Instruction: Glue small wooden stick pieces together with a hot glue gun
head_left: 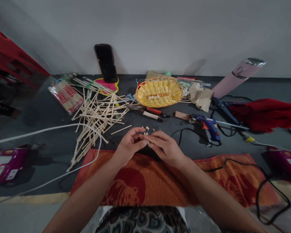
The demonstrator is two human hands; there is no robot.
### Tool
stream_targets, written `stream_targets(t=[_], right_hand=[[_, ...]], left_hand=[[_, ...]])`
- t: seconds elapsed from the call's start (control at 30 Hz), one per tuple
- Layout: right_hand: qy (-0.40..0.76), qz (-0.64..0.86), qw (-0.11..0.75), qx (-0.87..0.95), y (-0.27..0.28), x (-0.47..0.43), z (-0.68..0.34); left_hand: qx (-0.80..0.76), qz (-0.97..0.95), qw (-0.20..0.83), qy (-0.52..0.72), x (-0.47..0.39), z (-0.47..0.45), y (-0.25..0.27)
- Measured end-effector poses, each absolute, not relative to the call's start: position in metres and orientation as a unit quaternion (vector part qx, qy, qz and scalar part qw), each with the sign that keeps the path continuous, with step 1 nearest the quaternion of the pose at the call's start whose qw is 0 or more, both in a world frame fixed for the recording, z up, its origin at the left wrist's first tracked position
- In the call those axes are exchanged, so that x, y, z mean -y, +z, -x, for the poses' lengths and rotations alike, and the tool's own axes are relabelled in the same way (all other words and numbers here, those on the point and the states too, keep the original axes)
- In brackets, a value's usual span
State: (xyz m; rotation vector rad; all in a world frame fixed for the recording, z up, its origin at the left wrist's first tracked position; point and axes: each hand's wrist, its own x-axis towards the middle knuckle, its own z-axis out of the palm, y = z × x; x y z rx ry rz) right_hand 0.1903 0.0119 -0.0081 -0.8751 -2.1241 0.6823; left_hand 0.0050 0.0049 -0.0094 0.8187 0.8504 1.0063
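My left hand (pixel 133 141) and my right hand (pixel 163 145) meet over the near middle of the dark table. Fingertips of both are pinched together around small pale cut stick pieces (pixel 148 141). A few more short wooden pieces (pixel 147 128) lie on the table just beyond my fingers. Past them rest pliers with a red and a white handle (pixel 153 115). A yellow woven basket (pixel 160 84) stands behind, holding a small row of joined pale pieces (pixel 154 97). One loose stick (pixel 121 129) lies left of my left hand.
A heap of wooden sticks (pixel 97 116) spreads at left, beside a packaged bundle (pixel 66 97). A phone (pixel 106 63) leans on the wall. At right are a blue glue gun (pixel 210 127), a pink flask (pixel 237 77) and a red cloth (pixel 266 115). An orange towel (pixel 160 184) lines the front edge; cords cross both sides.
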Motion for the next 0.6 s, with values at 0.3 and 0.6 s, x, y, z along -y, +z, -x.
stream_targets(t=[0.3,0.6], right_hand=[[0.289,0.339,0.379,0.811,-0.0118,-0.0101,-0.1910],[0.282,0.344,0.410,0.796,-0.0091,-0.0084,-0.1887]], left_hand=[[-0.364,-0.318,0.757,0.439,-0.0051,-0.0037,-0.0059],[-0.364,-0.282,0.788,0.408,-0.0048,-0.0040,-0.0059]])
